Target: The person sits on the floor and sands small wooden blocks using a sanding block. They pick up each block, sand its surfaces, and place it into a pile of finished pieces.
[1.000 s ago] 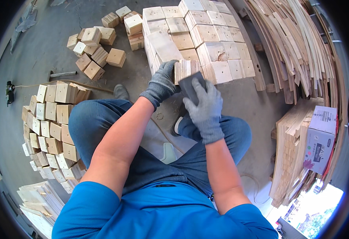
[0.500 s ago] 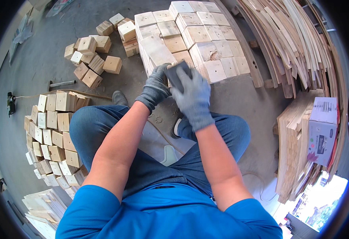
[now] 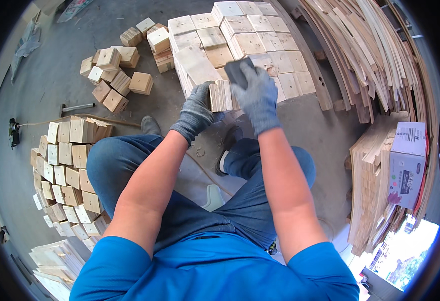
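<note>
My left hand [image 3: 195,111], in a grey knit glove, grips the left side of a layered wooden block [image 3: 220,97], its striped edge facing me. My right hand [image 3: 256,96], gloved the same way, holds a flat dark grey sanding block [image 3: 236,74] above and to the right of the wooden block. The pad is tilted, with the fingers pressed over its right part. Just beyond both hands lies a large stack of wooden blocks [image 3: 267,42], and a pale board [image 3: 194,64] rests on its left part.
Loose wooden blocks [image 3: 110,57] lie on the floor at far left; a neat pile of blocks [image 3: 69,165] stands beside my left knee. Long wood strips [image 3: 355,50] and a printed cardboard box [image 3: 408,160] are at right. A hammer [image 3: 77,107] and a green-black power tool [image 3: 13,133] lie left.
My right hand has moved to the right and slightly up with the sanding block, uncovering the wooden block. My left hand stays nearly where it was.
</note>
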{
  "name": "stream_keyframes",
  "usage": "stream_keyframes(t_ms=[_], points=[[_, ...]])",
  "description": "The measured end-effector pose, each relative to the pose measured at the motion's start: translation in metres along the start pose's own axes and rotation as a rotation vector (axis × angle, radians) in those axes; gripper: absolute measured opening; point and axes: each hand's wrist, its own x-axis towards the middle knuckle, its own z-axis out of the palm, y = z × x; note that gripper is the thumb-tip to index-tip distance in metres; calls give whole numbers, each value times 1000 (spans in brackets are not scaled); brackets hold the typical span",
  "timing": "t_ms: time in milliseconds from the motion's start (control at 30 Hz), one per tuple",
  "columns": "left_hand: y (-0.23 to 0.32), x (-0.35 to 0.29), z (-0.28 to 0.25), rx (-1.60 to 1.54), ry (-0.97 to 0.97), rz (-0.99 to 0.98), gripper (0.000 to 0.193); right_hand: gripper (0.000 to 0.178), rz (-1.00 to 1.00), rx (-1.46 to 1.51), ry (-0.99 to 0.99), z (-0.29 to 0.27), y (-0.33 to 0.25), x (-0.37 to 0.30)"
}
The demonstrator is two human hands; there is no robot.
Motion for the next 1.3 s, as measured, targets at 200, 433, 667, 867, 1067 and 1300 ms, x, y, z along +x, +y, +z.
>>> stream_keyframes(t_ms=[200, 433, 667, 867, 1067, 1300], points=[[-7, 0, 7, -59, 21, 0, 88, 65, 148, 44, -100, -3, 4, 27], [-4, -1, 3, -3, 0, -16, 89, 72, 11, 9, -32, -30, -15, -123], [10, 6, -6, -137, -119, -152, 93, 78, 108, 249, -119, -40, 0, -187], [27, 12, -24, 24, -198, -205, 101, 79, 219, 434, -63, -26, 16, -176], [40, 13, -24, 35, -94, -90, 96, 78, 199, 421, -56, -22, 11, -172], [24, 15, -15, 174, 72, 240, 97, 77, 232, 436, -47, -27, 10, -170]])
